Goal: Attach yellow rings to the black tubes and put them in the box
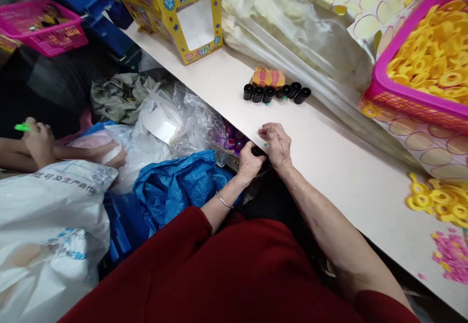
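At the table's near edge my left hand (251, 163) is closed, thumb and forefinger curled around something dark. Its shape is mostly lost in shadow. Just right of it, over the edge, my right hand (278, 146) has its fingers bent inward; what they hold, if anything, is hidden. A tiny blue and yellow bead (266, 144) shows beside those fingers. Farther back on the white table (329, 167) stand several small black cylinders (269, 93), some with coloured beads by them. Behind these lies an orange and pink bundle (268, 77).
A yellow printed box (193, 20) stands at the back. Right are a pink basket (413, 91) of yellow rings, loose yellow rings (438, 198) and pink pieces (451, 254). Plastic bags (292, 25) line the far side. Left, another person's hand (38, 142) holds something green.
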The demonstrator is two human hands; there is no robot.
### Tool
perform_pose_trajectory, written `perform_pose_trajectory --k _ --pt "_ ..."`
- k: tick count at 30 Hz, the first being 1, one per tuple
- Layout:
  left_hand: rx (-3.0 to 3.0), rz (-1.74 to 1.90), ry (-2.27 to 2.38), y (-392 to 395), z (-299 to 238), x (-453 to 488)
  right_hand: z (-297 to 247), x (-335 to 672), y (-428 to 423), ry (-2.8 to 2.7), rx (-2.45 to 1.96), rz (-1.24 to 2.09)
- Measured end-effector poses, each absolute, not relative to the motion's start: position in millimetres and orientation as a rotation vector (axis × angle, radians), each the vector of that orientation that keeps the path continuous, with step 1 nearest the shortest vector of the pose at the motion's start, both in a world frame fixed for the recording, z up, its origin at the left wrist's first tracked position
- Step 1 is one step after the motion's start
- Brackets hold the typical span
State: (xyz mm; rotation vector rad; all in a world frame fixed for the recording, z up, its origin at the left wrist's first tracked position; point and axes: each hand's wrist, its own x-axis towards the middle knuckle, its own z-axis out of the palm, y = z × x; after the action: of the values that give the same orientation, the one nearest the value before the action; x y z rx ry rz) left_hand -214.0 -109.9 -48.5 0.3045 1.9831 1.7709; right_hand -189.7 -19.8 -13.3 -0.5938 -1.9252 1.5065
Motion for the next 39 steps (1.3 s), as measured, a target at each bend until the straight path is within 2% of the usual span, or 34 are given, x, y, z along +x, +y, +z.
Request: perform_pose_trajectory --k 8,10,13,17,21,31,36,39 --pt "0.249 1.770 2.056 -106.5 -49.0 -215.8 -7.2 -184.1 -46.9 -1.690 -0.546 2.035" --pt "0.289 1.749 2.040 -112.0 -48.2 -216.7 -5.6 -185.1 -39.9 -1.665 -0.610 2.035" --pt "0.356 1.690 2.099 -126.9 -43.0 -217.3 1.0 -187.5 -10.1 -1.836 -0.747 1.619" --pt "0.588 1.831 2.311 -137.9 -34.0 -224.2 17.9 -195.2 44.3 -2.209 -0.974 0.931" --pt "0.980 1.833 2.426 -115.0 -27.0 -237.7 31.5 -211.1 76.7 -2.503 -1.286 0.525" --pt "1.086 1.392 2.377 -50.9 -22.7 -265.5 26.8 -224.6 92.9 -2.574 -1.418 0.440" --pt "1.148 1.383 2.416 -41.9 -21.1 -287.6 30.8 -192.8 95.9 -2.557 -1.588 0.363" --pt "1.126 1.396 2.417 -40.8 -23.1 -293.4 36.5 -184.2 92.7 -2.602 -1.592 0.172"
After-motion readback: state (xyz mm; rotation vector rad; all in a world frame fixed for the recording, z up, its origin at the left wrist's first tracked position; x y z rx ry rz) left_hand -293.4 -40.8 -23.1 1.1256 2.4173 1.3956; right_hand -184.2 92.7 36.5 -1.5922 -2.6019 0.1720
